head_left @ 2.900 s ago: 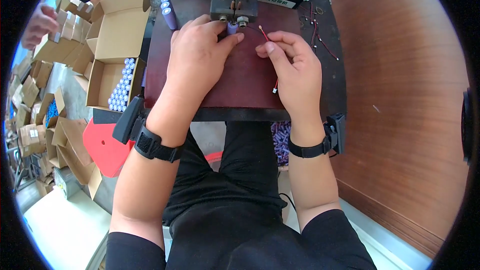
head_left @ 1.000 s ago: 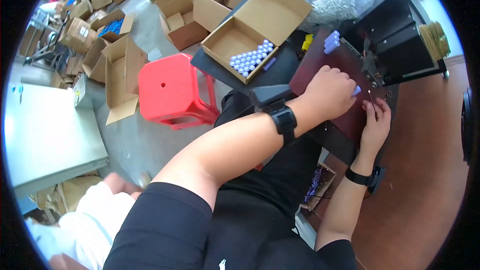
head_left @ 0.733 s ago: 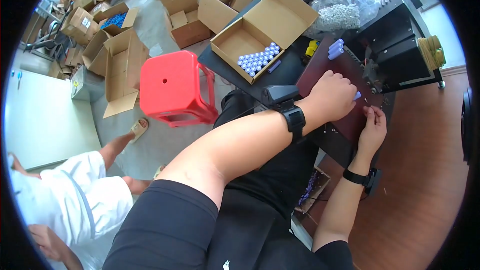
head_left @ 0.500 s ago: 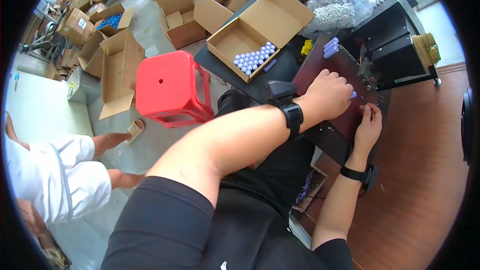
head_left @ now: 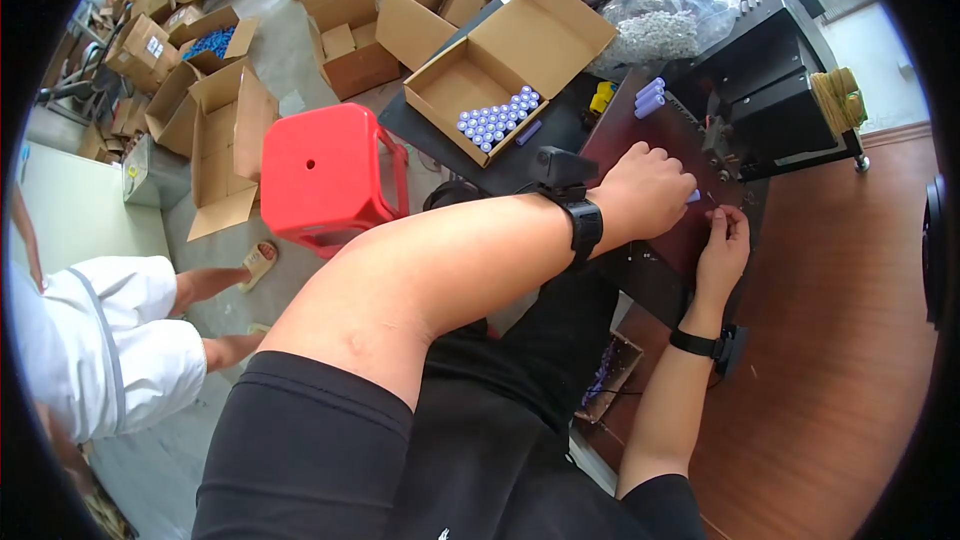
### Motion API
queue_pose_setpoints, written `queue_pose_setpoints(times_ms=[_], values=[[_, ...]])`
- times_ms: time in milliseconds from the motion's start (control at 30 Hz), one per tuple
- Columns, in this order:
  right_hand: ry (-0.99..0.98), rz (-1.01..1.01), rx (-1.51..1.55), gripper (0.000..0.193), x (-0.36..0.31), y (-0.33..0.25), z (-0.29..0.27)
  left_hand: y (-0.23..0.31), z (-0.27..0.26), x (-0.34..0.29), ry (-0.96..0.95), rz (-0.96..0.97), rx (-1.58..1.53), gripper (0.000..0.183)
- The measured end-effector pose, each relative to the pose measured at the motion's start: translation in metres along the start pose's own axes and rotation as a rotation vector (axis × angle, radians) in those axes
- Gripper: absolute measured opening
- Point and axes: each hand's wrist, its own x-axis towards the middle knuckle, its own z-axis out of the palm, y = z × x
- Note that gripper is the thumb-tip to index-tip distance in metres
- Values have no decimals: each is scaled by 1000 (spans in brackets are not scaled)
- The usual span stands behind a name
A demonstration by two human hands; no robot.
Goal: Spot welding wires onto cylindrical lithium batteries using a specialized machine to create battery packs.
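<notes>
So my left hand (head_left: 648, 190) is curled over a purple cell (head_left: 693, 196), one end poking out past the knuckles; the fingertips are hidden, so I can't tell how firmly they've got it. My right hand (head_left: 724, 245) has thumb and finger pinched on a thin wire lead (head_left: 711, 199), just beside that cell. What worries me: the cell's a smooth round cylinder, so a loose grip could let it roll or twist, and the lead's so skinny that a small slip would put its tip in the wrong spot. A stray bare end touching metal could short something too. Beyond my fingers is the hard metal block (head_left: 718, 145) on the boxy black machine (head_left: 775, 90), easy to bump. Under them there's a flat, dark red board (head_left: 683, 252); farther left, more slick purple cylinders stand in a matte brown cardboard box (head_left: 470, 90).
</notes>
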Motion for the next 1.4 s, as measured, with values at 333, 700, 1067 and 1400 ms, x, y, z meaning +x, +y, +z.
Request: queue_pose_setpoints(times_ms=[333,700,1067,1400], values=[[-70,-73,-158,29,20,60,-17,20,14,4,66,-66,32,17],[2,-34,-118,24,-20,-23,17,9,-26,-10,44,-60,-35,21],[-31,0,80,14,-13,-12,-17,20,-14,8,-16,-176,-292,22],[-360,39,268,38,-31,-26,-54,25,-32,-18,63,-387,-803,24]])
